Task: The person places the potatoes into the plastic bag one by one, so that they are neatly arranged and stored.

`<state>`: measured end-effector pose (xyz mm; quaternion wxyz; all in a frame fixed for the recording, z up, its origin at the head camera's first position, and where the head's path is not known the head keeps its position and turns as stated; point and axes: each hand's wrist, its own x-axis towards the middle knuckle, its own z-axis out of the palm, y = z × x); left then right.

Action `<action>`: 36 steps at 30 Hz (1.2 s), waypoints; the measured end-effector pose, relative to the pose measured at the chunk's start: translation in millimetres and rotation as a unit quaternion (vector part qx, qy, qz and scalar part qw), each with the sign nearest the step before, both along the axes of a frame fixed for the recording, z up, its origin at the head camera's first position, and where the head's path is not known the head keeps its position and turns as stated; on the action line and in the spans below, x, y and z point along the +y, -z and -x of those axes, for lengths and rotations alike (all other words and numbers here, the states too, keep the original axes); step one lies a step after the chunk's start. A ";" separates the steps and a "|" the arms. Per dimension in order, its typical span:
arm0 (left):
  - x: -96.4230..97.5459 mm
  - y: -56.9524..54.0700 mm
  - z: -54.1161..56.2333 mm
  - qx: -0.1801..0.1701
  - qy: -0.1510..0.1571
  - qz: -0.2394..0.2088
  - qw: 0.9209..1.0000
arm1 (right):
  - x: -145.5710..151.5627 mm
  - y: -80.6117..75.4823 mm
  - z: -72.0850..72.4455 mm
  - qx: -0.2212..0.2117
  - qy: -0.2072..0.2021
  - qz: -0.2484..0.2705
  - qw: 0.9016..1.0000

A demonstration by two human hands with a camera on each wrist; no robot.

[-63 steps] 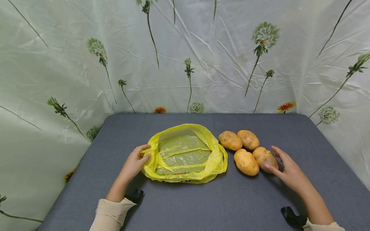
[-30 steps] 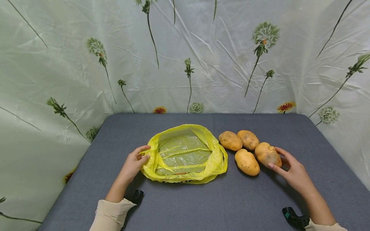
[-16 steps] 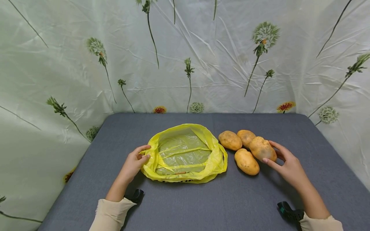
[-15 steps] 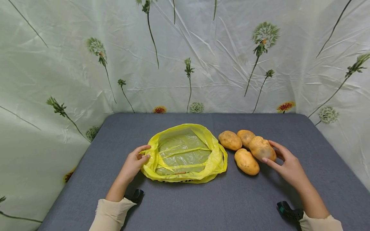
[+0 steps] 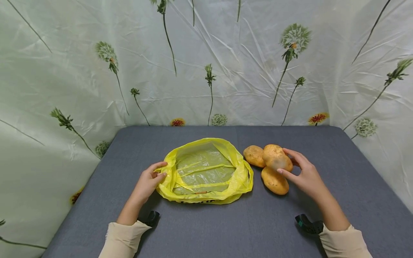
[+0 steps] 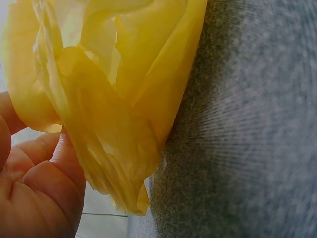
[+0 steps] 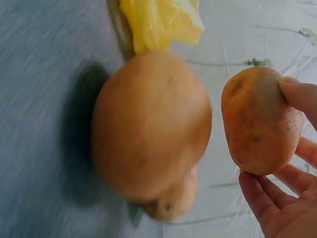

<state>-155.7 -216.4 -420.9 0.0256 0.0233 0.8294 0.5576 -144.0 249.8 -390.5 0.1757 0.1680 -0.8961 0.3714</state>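
A pale backdrop [image 5: 238,104] printed with flowers fills the 12 o'clock side of the head view; a grey-blue tabletop [image 5: 226,229] spans the area below it; a yellow plastic bag [image 5: 240,179] lies near the middle of the tabletop, mouth facing up, dark lettering at its 6 o'clock edge; 2 light sleeves [image 5: 124,236] enter from 7 o'clock and 5 o'clock.

The right hand [image 5: 304,175], at the 3 o'clock side of the bag, is spread to the width of 1 potato; its thumb and fingertips grip the held potato [image 5: 276,157] above the tabletop; the left hand [image 5: 146,184] is nearly closed at the bag's 9 o'clock rim, pinching the film between thumb and fingers.

The near potato [image 5: 275,181] sits at 6 o'clock from the held potato; the right wrist view shows a gap between these 2; the far potato [image 5: 254,156] sits at 9 o'clock from the held potato, just beside the bag; 2 black wrist devices [image 5: 309,224] show at the cuffs.
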 end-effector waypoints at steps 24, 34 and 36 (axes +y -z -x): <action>-0.4 -2.8 -1.5 -0.004 0.002 0.003 1.000 | -93.9 -5.3 34.6 -0.053 -0.135 0.057 0.988; -0.3 -1.9 -1.2 0.002 0.006 -0.007 1.000 | -127.8 -2.6 46.6 -0.065 -0.152 0.044 0.985; -0.5 -1.3 -0.9 0.004 0.008 -0.010 1.000 | -134.1 -2.7 48.6 -0.070 -0.155 0.042 0.985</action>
